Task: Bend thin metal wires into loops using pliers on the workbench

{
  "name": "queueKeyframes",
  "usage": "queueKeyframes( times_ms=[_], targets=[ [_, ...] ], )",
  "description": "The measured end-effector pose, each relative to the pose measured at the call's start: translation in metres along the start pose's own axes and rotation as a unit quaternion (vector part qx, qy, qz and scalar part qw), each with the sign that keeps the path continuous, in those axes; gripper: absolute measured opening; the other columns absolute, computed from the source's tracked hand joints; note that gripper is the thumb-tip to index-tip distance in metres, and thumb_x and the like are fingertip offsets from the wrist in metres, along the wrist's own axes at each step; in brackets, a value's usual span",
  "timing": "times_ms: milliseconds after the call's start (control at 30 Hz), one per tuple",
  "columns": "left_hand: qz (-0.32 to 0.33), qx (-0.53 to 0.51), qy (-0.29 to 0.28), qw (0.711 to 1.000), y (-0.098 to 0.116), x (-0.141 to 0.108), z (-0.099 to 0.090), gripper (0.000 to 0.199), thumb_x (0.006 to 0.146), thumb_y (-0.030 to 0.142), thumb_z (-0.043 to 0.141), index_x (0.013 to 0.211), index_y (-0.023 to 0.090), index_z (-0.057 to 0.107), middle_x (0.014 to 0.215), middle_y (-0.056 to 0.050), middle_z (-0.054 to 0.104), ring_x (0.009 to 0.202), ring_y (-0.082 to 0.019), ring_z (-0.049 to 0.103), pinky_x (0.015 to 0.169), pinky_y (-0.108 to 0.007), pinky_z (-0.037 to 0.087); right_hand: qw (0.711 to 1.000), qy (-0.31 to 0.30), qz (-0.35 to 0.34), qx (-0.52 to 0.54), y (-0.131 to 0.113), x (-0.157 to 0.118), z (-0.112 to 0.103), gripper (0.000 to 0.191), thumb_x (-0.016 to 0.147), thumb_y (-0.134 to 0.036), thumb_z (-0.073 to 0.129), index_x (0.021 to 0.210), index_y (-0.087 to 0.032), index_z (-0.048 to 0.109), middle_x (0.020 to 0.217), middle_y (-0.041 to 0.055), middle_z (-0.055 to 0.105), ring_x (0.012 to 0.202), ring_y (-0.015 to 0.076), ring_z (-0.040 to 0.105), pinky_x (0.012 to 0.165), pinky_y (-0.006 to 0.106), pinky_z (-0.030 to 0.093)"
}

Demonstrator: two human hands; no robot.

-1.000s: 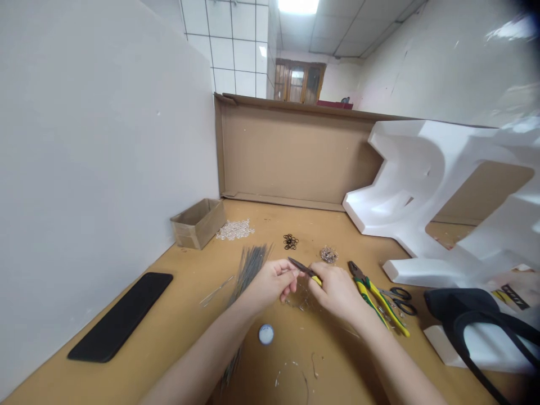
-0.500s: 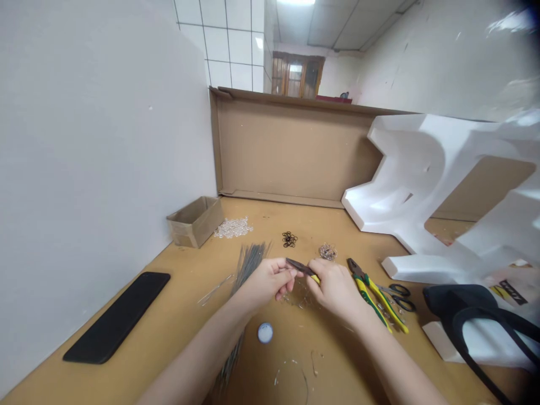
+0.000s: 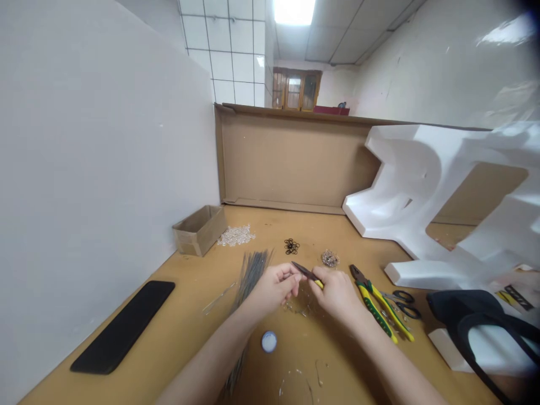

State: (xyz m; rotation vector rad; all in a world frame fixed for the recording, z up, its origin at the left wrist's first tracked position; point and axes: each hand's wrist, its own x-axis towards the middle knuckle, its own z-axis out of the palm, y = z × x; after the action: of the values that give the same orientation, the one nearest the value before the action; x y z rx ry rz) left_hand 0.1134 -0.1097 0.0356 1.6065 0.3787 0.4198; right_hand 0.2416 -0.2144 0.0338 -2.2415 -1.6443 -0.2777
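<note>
**Head-worn camera, looking forward and down over the person's forearms**

One wide view from above the table; the left hand [image 3: 274,287] and right hand [image 3: 335,295] sit close, just below centre; the tan tabletop [image 3: 202,343] spreads across the lower frame; a cardboard sheet [image 3: 291,157] stands farther off; a tiled wall [image 3: 223,56] and ceiling reach the top edge.

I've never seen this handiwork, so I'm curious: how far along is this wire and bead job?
Little looks finished: only a few clear bits lie by the hands. In hand, the right hand grips small yellow-handled pliers, tips at the left hand. Still in loose piles are the thin wire bundle, clear beads and black rings.
</note>
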Motion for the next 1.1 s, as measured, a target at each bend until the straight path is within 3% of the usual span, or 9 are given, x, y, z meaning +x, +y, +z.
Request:
queueKeyframes(
  times_ms=[233,467,733,1100],
  targets=[
    [0.028,0.016,0.025,0.999,-0.005,0.001,0.002,0.022,0.077,0.036,0.049,0.079,0.014,0.053,0.055,0.003,0.049,0.045,-0.005,0.038,0.041,-0.015,0.029,0.985,-0.063,0.017,0.16,-0.002,0.0,-0.009,0.035,0.085,-0.038,0.036,0.066,-0.017,0.056,0.059,-0.0007,0.055,0.053,0.011,0.046,0.05,0.02,0.028],
    [0.035,0.009,0.03,0.999,-0.002,-0.001,0.003,0.021,0.077,0.036,0.048,0.076,0.015,0.052,0.055,0.003,0.049,0.045,-0.006,0.039,0.042,-0.016,0.03,0.927,-0.163,0.009,0.339,-0.002,0.001,-0.013,0.036,0.087,-0.037,0.033,0.08,-0.015,0.059,0.065,-0.0002,0.058,0.057,0.0107,0.05,0.053,0.019,0.034],
    [0.035,0.023,0.026,0.999,0.003,-0.003,0.002,0.021,0.078,0.035,0.045,0.072,0.016,0.051,0.054,0.003,0.049,0.045,-0.006,0.04,0.043,-0.017,0.031,0.959,-0.12,0.001,0.257,0.001,0.002,-0.015,0.032,0.085,-0.038,0.037,0.076,-0.016,0.059,0.063,-0.0011,0.054,0.059,0.0115,0.046,0.055,0.021,0.034],
    [0.03,0.018,0.007,0.999,0.001,-0.003,-0.001,0.02,0.08,0.033,0.045,0.076,0.015,0.053,0.054,0.004,0.048,0.045,-0.005,0.039,0.042,-0.017,0.03,0.947,-0.144,-0.007,0.286,-0.003,0.001,-0.016,0.035,0.087,-0.039,0.032,0.079,-0.017,0.058,0.063,-0.0016,0.052,0.056,0.0105,0.045,0.053,0.021,0.033]
  ],
)
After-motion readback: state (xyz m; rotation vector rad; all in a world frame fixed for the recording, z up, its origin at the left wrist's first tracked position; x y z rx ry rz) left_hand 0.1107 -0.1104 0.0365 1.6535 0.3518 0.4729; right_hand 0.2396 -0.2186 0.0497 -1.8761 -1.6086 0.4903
